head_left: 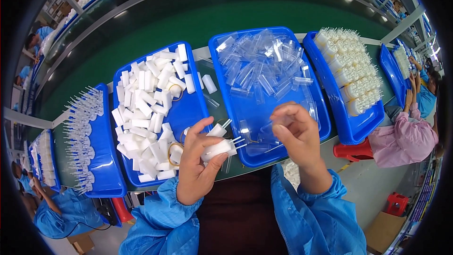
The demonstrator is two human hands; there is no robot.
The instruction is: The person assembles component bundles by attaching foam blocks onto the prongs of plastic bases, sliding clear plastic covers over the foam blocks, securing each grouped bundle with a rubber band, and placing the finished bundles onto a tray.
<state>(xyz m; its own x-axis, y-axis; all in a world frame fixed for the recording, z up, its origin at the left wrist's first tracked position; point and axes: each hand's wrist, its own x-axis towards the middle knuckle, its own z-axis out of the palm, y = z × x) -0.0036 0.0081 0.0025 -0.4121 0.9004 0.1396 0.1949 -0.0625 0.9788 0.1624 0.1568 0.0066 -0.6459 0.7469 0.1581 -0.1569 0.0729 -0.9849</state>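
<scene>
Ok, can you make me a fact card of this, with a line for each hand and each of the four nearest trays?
Left hand: holding white pronged pieces
Right hand: by the sleeve tray; can't tell if it holds anything
Block tray: blue, many white blocks
Sleeve tray: blue, loose clear sleeves
Left tray: blue, pieces with thin prongs
Right tray: blue, packed white pieces

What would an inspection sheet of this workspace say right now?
Surface: green worktop, lined with blue trays.
Job's things: white blocks, clear plastic pieces, pinned white pieces.
Clutter: loose white block between two trays.
Grips: left grip holds the pinned white pieces; right grip, over the clear-piece tray, contents unclear.
Cables: thin dark cord, lower left.
Surroundings: co-worker in pink at right; red stool, lower right.
</scene>
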